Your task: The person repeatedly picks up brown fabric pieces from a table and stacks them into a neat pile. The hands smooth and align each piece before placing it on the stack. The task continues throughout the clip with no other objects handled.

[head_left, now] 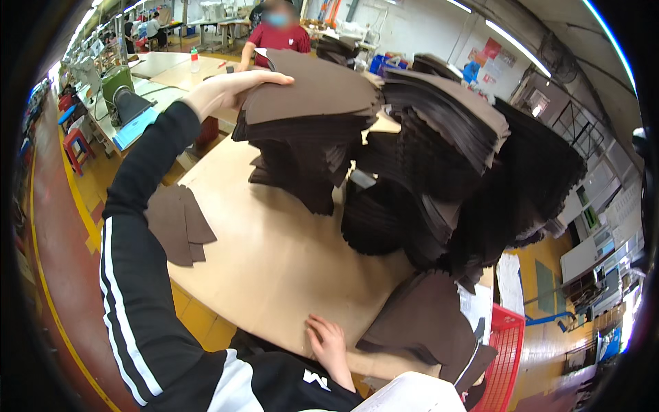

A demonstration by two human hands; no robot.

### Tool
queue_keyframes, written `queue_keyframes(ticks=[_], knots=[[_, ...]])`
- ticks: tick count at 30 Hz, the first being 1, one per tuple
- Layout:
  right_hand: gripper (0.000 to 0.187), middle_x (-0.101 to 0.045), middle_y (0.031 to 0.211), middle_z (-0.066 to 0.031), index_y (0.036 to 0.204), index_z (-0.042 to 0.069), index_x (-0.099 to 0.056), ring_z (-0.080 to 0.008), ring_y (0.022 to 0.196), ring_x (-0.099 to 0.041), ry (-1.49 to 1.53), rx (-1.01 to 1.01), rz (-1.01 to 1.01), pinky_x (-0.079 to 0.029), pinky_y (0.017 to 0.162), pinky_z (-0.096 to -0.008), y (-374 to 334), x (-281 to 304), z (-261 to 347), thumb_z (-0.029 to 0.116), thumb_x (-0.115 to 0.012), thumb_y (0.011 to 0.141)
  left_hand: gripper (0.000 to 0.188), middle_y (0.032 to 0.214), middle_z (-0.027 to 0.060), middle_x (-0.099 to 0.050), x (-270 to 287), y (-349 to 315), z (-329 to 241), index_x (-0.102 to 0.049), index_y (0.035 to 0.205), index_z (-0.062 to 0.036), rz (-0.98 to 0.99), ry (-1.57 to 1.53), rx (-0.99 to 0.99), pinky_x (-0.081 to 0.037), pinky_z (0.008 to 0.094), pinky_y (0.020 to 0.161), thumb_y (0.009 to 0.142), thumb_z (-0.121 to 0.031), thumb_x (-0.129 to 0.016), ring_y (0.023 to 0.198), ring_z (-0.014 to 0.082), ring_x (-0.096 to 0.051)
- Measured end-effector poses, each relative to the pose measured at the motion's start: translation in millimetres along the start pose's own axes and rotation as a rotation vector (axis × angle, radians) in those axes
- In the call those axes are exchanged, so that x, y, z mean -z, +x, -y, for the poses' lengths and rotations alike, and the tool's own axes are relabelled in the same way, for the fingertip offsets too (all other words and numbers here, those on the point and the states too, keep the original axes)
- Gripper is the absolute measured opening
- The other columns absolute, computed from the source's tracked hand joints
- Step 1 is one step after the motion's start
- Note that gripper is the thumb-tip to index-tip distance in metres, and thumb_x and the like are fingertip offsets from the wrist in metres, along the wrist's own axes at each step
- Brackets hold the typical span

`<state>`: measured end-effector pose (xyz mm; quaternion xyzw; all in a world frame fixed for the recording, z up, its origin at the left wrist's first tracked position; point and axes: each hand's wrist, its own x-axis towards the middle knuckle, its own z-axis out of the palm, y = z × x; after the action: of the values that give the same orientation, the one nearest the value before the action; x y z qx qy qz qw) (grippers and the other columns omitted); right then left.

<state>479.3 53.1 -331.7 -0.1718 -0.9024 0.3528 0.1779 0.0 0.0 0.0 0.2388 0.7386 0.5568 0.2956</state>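
Note:
My left hand (230, 88) reaches forward to the far left edge of a tall stack of brown cut fabric pieces (312, 96). One digit lies along the top piece, while the rest of the fingers are partly hidden at the stack's edge. Near the table's front edge, my right hand (328, 343) rests on the pale tabletop (274, 275), fingers extended and apart, with nothing in it. Brown cut pieces (419, 319) lie in a low pile to its right. A few flat brown pieces (180, 223) sit by my left forearm, at the table's left edge.
More tall, dark stacks (439, 144) crowd the table's right side, leaning and fanned out. A red plastic basket (504, 350) stands at the right front. Across the table is a person in a red shirt (281, 38). A sewing machine (123, 93) stands on the left bench.

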Motion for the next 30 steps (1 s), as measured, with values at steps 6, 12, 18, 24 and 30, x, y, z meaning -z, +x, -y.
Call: queue_keyframes(ticks=[6,12,18,24,30], knots=[[0.039,-0.065,0.131,-0.0148,0.125,0.007,-0.067,-0.0312,0.121,-0.061,0.278,0.037,-0.012,-0.047,0.103,-0.0416,7,3,12,0.019,-0.072,0.088,0.054,0.119,0.0061,-0.069,-50,-85,96,-0.063,0.127,-0.0074,0.016,-0.485,-0.115,-0.052,0.0319,0.093,0.087,-0.043,-0.071,0.106,0.0164,-0.066],[0.096,-0.037,0.157,-0.0165,0.159,0.007,-0.024,-0.024,0.133,-0.047,1.386,-0.188,0.003,-0.035,0.113,-0.0389,36,19,47,0.067,-0.057,0.092,0.045,0.12,0.0075,-0.066,-121,-202,213,-0.063,0.122,-0.007,-0.08,-0.724,0.119,-0.053,0.0388,0.095,0.087,-0.035,-0.07,0.11,0.0212,-0.064],[0.091,-0.018,0.165,-0.02,0.161,0.002,-0.002,-0.0292,0.15,-0.023,1.151,-0.722,-0.008,-0.02,0.121,-0.038,42,27,54,0.04,-0.058,0.1,0.056,0.128,0.0107,-0.064,-206,-276,287,-0.059,0.132,-0.003,0.243,-0.478,0.482,-0.055,0.0353,0.09,0.092,-0.04,-0.072,0.112,0.0196,-0.064],[0.06,-0.047,0.15,-0.0183,0.157,0.003,-0.031,-0.0221,0.13,-0.053,0.949,-0.561,-0.093,-0.042,0.11,-0.0368,-30,31,30,0.024,-0.052,0.106,0.03,0.083,0.0098,-0.073,-140,-289,278,-0.07,0.11,0.0035,0.336,-0.052,0.203,-0.058,0.0275,0.071,0.1,-0.024,-0.063,0.077,0.0174,-0.072],[0.012,-0.065,0.067,-0.0117,0.076,0.002,-0.066,-0.0287,0.054,-0.061,-0.258,-0.04,-0.539,-0.047,0.051,-0.035,-55,36,-16,0.003,-0.072,0.086,0.025,0.072,0.0026,-0.065,-42,-243,333,-0.07,0.1,0.0014,-0.391,0.042,-0.28,-0.049,0.0245,0.061,0.104,-0.019,-0.056,0.065,0.0102,-0.062]])
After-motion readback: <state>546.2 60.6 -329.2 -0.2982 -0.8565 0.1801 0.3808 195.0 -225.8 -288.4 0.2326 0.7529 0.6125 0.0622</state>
